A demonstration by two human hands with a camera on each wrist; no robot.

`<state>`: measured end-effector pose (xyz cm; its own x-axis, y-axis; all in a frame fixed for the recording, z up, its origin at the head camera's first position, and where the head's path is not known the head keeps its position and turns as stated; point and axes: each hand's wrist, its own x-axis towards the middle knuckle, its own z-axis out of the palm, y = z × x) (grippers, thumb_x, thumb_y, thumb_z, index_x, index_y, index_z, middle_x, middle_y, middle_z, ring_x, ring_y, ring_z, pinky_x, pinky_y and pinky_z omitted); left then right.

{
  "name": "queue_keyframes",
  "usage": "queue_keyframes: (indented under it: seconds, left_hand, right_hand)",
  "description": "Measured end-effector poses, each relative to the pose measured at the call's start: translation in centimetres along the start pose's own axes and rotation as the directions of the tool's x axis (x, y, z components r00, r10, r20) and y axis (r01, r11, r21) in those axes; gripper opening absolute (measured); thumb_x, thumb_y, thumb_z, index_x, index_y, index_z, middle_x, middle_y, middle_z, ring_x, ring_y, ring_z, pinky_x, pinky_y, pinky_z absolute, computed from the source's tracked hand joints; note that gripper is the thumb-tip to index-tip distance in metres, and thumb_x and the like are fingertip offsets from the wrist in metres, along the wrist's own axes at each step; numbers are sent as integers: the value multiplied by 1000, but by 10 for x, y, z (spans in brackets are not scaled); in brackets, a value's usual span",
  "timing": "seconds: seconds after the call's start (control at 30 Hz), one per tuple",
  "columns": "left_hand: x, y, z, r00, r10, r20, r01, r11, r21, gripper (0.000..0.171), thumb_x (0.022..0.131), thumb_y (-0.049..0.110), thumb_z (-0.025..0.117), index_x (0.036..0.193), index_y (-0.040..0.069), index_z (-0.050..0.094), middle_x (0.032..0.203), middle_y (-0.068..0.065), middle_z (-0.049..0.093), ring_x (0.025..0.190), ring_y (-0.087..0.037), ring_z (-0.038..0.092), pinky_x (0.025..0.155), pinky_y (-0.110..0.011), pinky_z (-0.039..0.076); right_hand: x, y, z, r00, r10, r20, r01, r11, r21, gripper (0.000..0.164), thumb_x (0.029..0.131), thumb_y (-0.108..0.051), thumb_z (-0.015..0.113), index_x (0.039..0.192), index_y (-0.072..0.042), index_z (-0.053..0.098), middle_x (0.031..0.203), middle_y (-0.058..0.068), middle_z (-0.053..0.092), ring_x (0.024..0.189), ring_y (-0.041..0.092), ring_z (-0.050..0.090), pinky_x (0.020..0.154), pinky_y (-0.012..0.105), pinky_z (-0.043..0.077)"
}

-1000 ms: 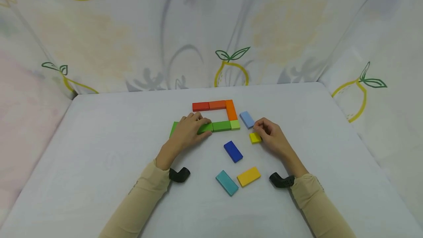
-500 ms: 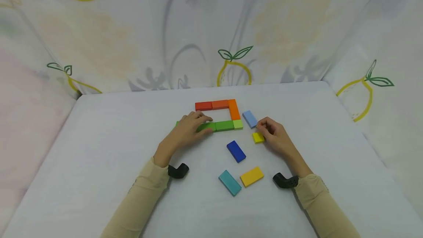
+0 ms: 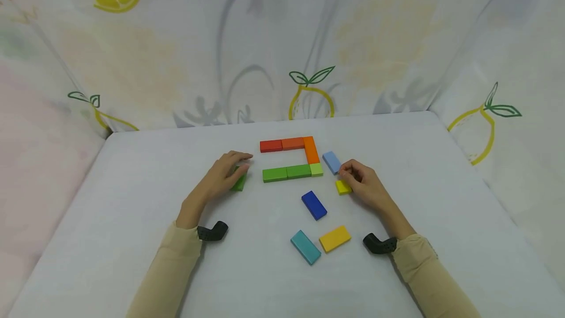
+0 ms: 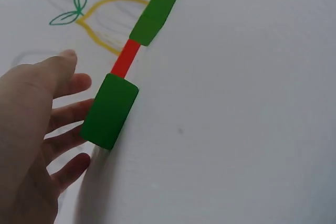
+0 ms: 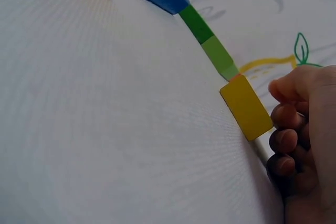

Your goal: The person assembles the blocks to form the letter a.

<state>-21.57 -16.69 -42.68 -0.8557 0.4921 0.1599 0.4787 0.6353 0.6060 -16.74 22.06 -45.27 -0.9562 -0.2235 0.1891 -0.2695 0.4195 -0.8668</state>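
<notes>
Blocks (image 3: 314, 205): twelve (four green); hands (image 3: 217, 177) nearby: two.

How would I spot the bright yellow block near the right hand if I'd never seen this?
On the white table, find the person's bare right hand. Beside it, just nearer the person than the pale blue rectangular block, lies the bright yellow, flat-faced block. Its clear lemon yellow sets it apart from the orange-yellow rectangular block.

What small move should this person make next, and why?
Perhaps the left hand should slide the dark green rectangular block toward the lighter green rectangular block ending the row: the hand is right beside the darker one, and a visible gap separates them.
</notes>
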Motion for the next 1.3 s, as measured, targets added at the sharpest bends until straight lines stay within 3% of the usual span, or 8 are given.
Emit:
queue_keyframes:
  seconds: [0.23,0.37,0.57,0.73,0.93,1.03,1.13,1.3]
  left_hand:
    - [-17,-15,8,994,-36,-106,24,993,-112,36,100,29,45,134,18,49,126,-2,59,120,-17,51,104,-41,36]
    - [-21,-16,9,995,-28,-97,12,988,-154,32,98,16,48,130,19,53,123,0,60,119,-16,50,104,-38,35]
    - [-20,-9,9,998,15,-61,-26,982,-186,42,85,-7,52,123,11,58,123,-5,59,117,-21,49,103,-32,33]
    - [-20,10,5,998,37,-53,-47,979,-197,37,84,-9,52,119,2,60,119,-12,60,113,-29,50,102,-36,35]
    - [-20,-9,11,994,79,-80,-93,978,-185,33,86,-3,55,116,8,63,116,-7,62,112,-21,52,102,-31,35]
    - [-25,4,5,995,61,-74,-74,977,-198,30,86,-4,57,113,8,64,116,-8,63,113,-24,52,102,-34,34]
    - [-27,18,0,993,87,-81,-101,975,-196,26,85,-7,59,110,0,64,113,-15,64,112,-30,53,101,-35,34]
    - [-24,0,10,984,134,-115,-154,971,-183,26,84,-6,61,109,0,65,111,-14,65,111,-31,54,101,-36,33]
  right_hand:
    - [1,0,0,1000,10,10,-10,1000,5,11,96,-13,54,100,-5,60,79,5,53,67,9,45,60,19,38]
    - [0,3,2,1000,16,16,-16,1000,-7,11,96,-13,54,101,-5,60,80,3,54,68,8,46,61,19,38]
    - [-5,3,2,999,36,-7,-36,999,-25,11,96,-15,54,100,-6,60,79,2,54,67,10,46,60,20,39]
    - [-7,4,0,999,51,-10,-51,998,-32,10,96,-16,54,100,-8,60,79,3,54,67,10,46,60,19,39]
    - [-6,6,1,1000,19,10,-19,1000,-3,10,96,-14,54,100,-7,59,80,5,54,67,9,46,60,19,39]
    - [-5,6,3,1000,17,23,-17,1000,8,9,96,-13,54,100,-7,59,80,5,54,67,9,46,60,19,39]
    - [-4,3,3,1000,17,25,-17,1000,3,10,96,-14,54,100,-8,60,81,5,55,68,10,46,61,19,39]
    - [-3,-2,1,1000,17,24,-17,1000,-16,10,96,-15,54,100,-9,60,82,4,56,69,10,47,61,20,39]
